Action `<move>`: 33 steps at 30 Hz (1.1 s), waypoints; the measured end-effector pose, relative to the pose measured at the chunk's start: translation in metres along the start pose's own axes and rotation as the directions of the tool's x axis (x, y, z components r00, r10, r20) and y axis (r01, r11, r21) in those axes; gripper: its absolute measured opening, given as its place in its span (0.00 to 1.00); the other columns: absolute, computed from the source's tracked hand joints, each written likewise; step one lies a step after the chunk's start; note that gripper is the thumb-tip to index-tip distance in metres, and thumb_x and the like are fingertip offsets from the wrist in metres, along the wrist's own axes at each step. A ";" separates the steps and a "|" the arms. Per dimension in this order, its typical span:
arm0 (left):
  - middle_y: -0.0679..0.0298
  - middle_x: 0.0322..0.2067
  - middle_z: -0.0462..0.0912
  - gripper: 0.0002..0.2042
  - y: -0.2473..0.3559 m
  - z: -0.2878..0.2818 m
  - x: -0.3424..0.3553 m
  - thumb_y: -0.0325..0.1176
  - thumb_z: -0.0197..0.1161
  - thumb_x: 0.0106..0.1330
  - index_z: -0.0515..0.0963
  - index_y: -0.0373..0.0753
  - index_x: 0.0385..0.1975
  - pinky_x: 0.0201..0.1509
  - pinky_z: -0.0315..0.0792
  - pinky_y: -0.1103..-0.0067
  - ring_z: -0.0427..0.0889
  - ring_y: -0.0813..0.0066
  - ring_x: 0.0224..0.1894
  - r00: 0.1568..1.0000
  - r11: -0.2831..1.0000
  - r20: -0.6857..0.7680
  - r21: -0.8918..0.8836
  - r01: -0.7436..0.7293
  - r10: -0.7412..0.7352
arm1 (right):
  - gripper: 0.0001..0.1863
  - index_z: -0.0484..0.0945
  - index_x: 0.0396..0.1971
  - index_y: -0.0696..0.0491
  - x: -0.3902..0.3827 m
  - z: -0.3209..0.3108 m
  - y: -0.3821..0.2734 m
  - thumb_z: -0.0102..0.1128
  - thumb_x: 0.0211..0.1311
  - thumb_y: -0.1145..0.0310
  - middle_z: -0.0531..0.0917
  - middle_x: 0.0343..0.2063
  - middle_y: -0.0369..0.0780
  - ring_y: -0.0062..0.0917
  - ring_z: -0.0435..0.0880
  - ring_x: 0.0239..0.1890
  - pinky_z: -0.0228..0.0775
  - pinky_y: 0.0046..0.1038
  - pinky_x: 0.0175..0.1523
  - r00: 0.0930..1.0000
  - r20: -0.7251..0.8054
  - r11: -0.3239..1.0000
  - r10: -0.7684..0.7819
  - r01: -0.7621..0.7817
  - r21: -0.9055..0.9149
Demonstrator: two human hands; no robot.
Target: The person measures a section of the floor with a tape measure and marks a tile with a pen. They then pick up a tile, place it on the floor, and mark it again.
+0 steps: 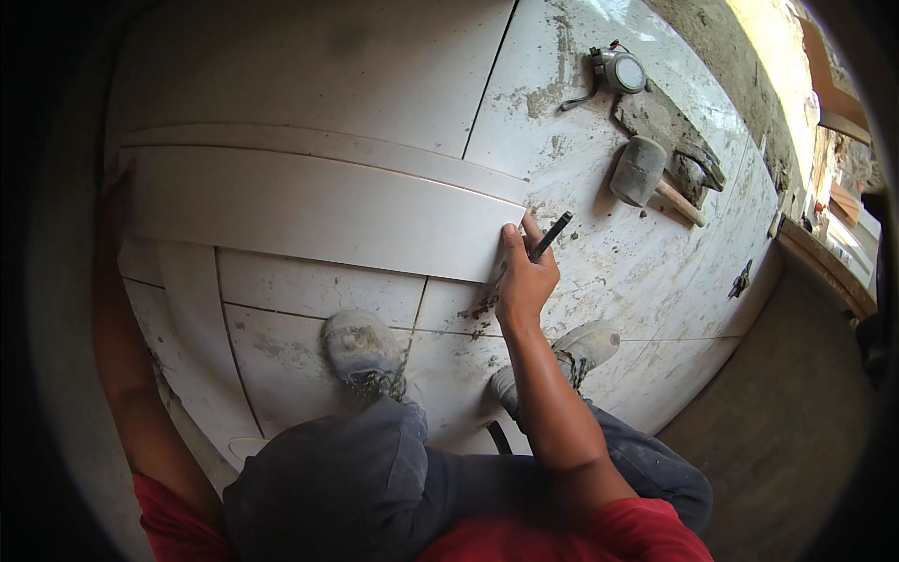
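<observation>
A long white tile strip (323, 206) lies crosswise in front of me, held at both ends. My right hand (529, 281) grips its right end, thumb on the top face. A black marker (551, 236) sticks up between that hand's fingers. At the strip's left end my left hand (116, 201) is closed on the edge, dim and partly lost in the dark rim of the view. Just beyond the strip, a narrow pale band (328, 142) runs along its far edge.
White floor tiles (309, 290) with dirt smears and dark joints spread beneath. On the right lie a rubber mallet (640, 171) with a wooden handle, a cement-caked trowel (655, 120), a round tape measure (623, 71) and a small dark object (740, 280). My shoes (361, 345) stand close to the strip.
</observation>
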State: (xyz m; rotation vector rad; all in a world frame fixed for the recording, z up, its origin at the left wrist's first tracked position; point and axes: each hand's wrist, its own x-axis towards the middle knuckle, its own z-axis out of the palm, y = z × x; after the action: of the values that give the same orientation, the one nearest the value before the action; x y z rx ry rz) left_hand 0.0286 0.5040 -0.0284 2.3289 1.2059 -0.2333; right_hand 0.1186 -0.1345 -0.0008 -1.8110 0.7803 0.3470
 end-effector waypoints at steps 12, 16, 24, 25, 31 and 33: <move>0.54 0.70 0.65 0.42 0.010 0.000 -0.006 0.62 0.64 0.63 0.62 0.44 0.73 0.74 0.55 0.70 0.65 0.62 0.71 1.000 1.000 0.000 -0.005 -0.015 0.015 | 0.27 0.76 0.60 0.64 0.005 0.003 0.003 0.69 0.66 0.65 0.84 0.40 0.38 0.14 0.75 0.37 0.67 0.18 0.43 0.998 0.008 0.996 -0.065 0.064 0.062; 0.54 0.70 0.65 0.43 0.013 -0.002 -0.009 0.62 0.64 0.62 0.62 0.44 0.73 0.74 0.55 0.69 0.64 0.62 0.71 1.000 1.000 -0.013 0.030 -0.006 0.007 | 0.27 0.75 0.60 0.64 0.008 0.003 0.006 0.69 0.66 0.64 0.82 0.35 0.33 0.11 0.68 0.30 0.62 0.16 0.37 0.997 -0.002 0.997 -0.072 0.072 0.041; 0.53 0.70 0.64 0.43 0.016 -0.001 -0.009 0.63 0.64 0.62 0.61 0.45 0.73 0.74 0.55 0.67 0.64 0.60 0.71 1.000 1.000 -0.008 0.002 0.022 -0.022 | 0.29 0.74 0.61 0.66 0.008 0.003 0.005 0.69 0.66 0.63 0.84 0.44 0.41 0.16 0.76 0.39 0.68 0.19 0.48 0.997 -0.008 0.996 -0.082 0.082 0.018; 0.53 0.70 0.64 0.44 0.016 -0.001 -0.009 0.63 0.64 0.62 0.61 0.45 0.73 0.75 0.55 0.67 0.64 0.60 0.71 0.999 1.000 -0.024 0.016 0.023 -0.023 | 0.29 0.74 0.60 0.66 0.008 0.003 0.004 0.69 0.66 0.63 0.84 0.46 0.42 0.18 0.78 0.42 0.69 0.20 0.52 0.997 -0.005 0.997 -0.078 0.078 0.018; 0.53 0.71 0.64 0.45 0.013 0.001 -0.008 0.65 0.63 0.61 0.61 0.46 0.74 0.75 0.55 0.66 0.63 0.59 0.72 0.999 0.998 -0.035 0.065 0.017 -0.015 | 0.28 0.75 0.59 0.66 0.007 0.001 -0.005 0.69 0.66 0.63 0.84 0.50 0.46 0.24 0.80 0.52 0.69 0.25 0.60 1.000 0.014 0.999 -0.026 0.025 0.026; 0.54 0.71 0.63 0.45 0.011 0.000 -0.008 0.65 0.63 0.61 0.60 0.46 0.74 0.75 0.55 0.65 0.63 0.59 0.72 1.000 0.999 -0.017 0.043 0.011 -0.010 | 0.27 0.76 0.59 0.66 0.007 0.002 -0.008 0.69 0.66 0.64 0.84 0.50 0.46 0.24 0.81 0.51 0.69 0.26 0.60 0.999 0.021 1.000 -0.024 0.024 0.010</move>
State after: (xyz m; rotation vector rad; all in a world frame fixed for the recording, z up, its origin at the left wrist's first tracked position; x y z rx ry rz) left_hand 0.0327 0.4934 -0.0219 2.3664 1.2326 -0.2456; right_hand 0.1292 -0.1333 0.0004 -1.8031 0.7437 0.3460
